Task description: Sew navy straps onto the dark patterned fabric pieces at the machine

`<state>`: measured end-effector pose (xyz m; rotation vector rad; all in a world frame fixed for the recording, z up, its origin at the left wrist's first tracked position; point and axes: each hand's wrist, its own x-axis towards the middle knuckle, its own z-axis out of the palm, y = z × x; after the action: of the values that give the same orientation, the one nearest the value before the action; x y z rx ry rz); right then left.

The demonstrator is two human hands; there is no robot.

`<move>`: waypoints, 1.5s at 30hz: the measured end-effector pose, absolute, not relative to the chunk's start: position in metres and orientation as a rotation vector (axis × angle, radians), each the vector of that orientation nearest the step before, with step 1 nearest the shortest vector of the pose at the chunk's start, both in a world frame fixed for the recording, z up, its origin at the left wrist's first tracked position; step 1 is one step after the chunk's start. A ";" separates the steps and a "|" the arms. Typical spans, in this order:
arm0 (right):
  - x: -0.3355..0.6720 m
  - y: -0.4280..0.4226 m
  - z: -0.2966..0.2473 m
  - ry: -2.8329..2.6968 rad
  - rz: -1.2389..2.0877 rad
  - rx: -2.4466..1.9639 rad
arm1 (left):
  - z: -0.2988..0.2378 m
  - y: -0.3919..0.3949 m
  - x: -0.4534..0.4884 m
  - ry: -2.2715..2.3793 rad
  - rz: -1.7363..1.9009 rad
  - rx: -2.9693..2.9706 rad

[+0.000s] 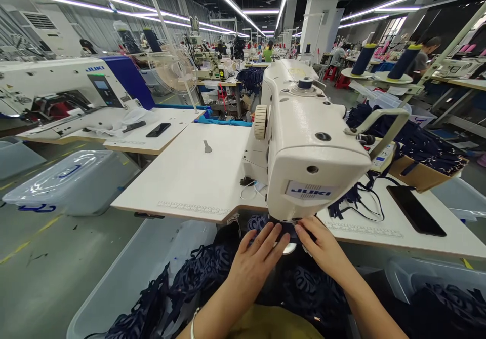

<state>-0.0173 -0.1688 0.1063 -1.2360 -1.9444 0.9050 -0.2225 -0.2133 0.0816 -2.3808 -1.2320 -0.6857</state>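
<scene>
At the head of a white JUKI sewing machine, both hands are on a piece of dark navy fabric. My left hand lies palm down on it, fingers stretched forward and slightly apart. To its right, my right hand pinches the fabric's edge between thumb and fingers, close under the machine head. The needle and presser foot are hidden by the machine head and fingers. Patterned navy pieces hang below the hands, over my lap.
A clear bin with navy pieces stands at lower left. On the white table lies a small grey metal piece. A black phone, navy straps and a cardboard box of navy pieces are at right.
</scene>
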 end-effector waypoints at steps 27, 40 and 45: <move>-0.021 -0.157 0.102 -1.995 0.763 -1.291 | 0.082 -0.216 -0.210 -1.354 -0.715 -2.266; -0.020 -0.158 0.094 -2.027 0.711 -1.273 | 0.077 -0.219 -0.214 -1.383 -0.782 -2.315; -0.011 -0.154 0.066 -1.985 0.767 -1.344 | 0.066 -0.227 -0.229 -1.495 -1.006 -2.473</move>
<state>-0.0107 -0.1540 0.0656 -1.3440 -1.9854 0.7672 -0.2290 -0.2268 0.0658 -2.4726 -1.4954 -1.0057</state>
